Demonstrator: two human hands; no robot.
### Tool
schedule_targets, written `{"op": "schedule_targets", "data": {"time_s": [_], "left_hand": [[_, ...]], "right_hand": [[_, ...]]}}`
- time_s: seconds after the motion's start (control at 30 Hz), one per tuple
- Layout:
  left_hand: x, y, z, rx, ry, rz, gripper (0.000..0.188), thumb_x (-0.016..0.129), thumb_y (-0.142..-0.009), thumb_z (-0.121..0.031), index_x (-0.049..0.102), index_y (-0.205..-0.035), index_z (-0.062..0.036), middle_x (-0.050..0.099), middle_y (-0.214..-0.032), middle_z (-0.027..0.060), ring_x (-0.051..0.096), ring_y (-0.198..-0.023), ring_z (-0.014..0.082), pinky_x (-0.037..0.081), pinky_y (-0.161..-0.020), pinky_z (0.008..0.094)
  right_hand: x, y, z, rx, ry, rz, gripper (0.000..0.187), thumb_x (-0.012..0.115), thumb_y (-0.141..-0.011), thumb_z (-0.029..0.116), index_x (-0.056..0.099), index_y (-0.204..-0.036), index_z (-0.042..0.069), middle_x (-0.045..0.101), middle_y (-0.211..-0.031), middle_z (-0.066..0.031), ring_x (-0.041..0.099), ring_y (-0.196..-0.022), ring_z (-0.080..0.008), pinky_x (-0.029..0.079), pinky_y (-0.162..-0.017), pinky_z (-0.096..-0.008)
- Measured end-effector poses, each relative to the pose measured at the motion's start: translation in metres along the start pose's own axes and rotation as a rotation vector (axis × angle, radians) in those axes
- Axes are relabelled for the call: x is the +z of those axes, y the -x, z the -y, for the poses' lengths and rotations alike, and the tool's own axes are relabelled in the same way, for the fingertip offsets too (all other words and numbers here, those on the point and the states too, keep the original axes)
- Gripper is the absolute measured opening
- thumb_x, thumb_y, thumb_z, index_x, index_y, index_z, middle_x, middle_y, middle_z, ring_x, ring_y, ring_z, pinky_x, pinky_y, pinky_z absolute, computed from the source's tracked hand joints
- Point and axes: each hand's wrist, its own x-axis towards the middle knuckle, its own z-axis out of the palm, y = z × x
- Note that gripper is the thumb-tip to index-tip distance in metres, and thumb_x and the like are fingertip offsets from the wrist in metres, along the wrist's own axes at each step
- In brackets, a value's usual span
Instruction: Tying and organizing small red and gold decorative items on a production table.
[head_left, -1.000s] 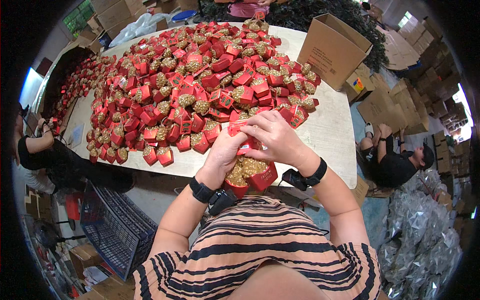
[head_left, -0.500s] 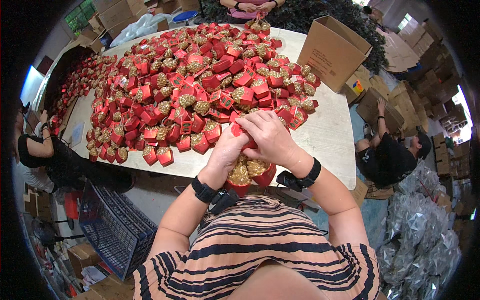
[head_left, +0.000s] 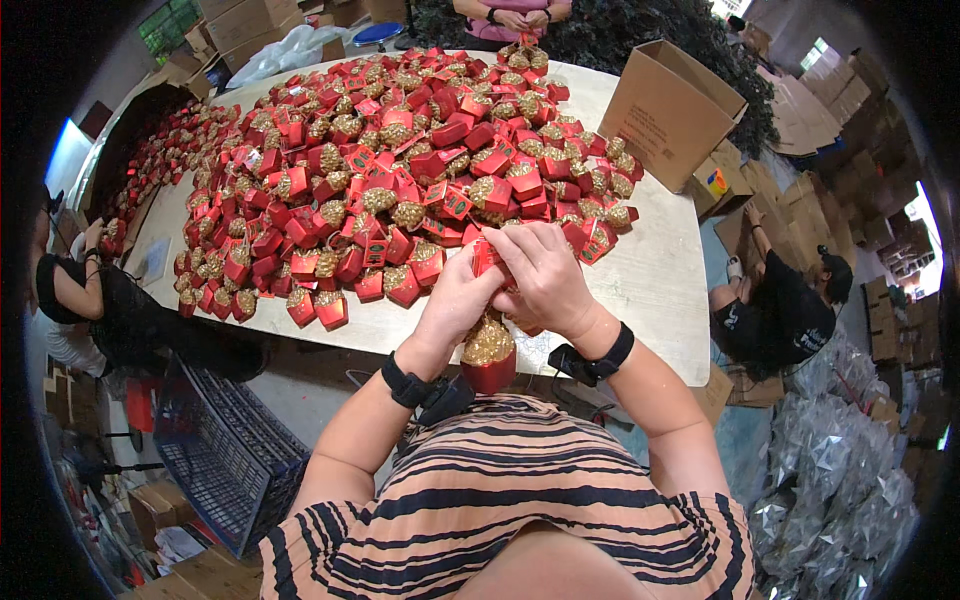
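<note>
My left hand (head_left: 458,300) and my right hand (head_left: 550,278) meet at the table's near edge, both closed with fingertips pinched around a small red tag (head_left: 487,258). Below them hangs a red ornament with a glittery gold top (head_left: 489,345), close to my striped shirt. Part of another red piece shows under the right hand. Whatever cord joins tag and ornament is hidden by my fingers. Just beyond my hands lies a large heap of similar red and gold ornaments (head_left: 400,215), some with printed red faces.
The pale table (head_left: 655,300) carries an open cardboard box (head_left: 665,115) at its far right. A blue plastic crate (head_left: 225,455) stands at lower left. Across the table a person in pink (head_left: 512,20) handles ornaments; other people are at left and right. Silvery wrapped items (head_left: 835,490) pile at lower right.
The hanging ornaments have turned and drawn together: two gold tops showed side by side, now mainly one shows. My hands stay pinched together in nearly the same place, and the red tag is more visible.
</note>
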Motion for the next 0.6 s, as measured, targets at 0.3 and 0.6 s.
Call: {"op": "schedule_targets", "data": {"time_s": [0.3, 0.6], "left_hand": [[-0.004, 0.005, -0.009, 0.381, -0.635, -0.133, 0.02, 0.05, -0.08, -0.001, 0.052, -0.1, 0.0039, 0.061, -0.083, 0.0166, 0.061, -0.077, 0.0309, 0.047, -0.069, 0.0344], [-0.007, 0.002, -0.008, 0.524, -0.716, -0.123, 0.036, 0.057, -0.068, 0.007, 0.052, -0.103, 0.0013, 0.059, -0.095, 0.0182, 0.059, -0.088, 0.034, 0.047, -0.075, 0.0359]], "right_hand": [[-0.004, 0.002, 0.007, 0.202, -0.282, 0.019, 0.058, 0.069, -0.062, 0.018, 0.054, -0.116, 0.004, 0.054, -0.11, -0.013, 0.052, -0.101, -0.029, 0.04, -0.086, -0.0377], [0.006, -0.001, 0.024, 0.427, -0.275, -0.208, 0.048, 0.073, -0.065, 0.021, 0.057, -0.107, 0.005, 0.061, -0.1, -0.0102, 0.056, -0.093, -0.0273, 0.04, -0.084, -0.0358]]}}
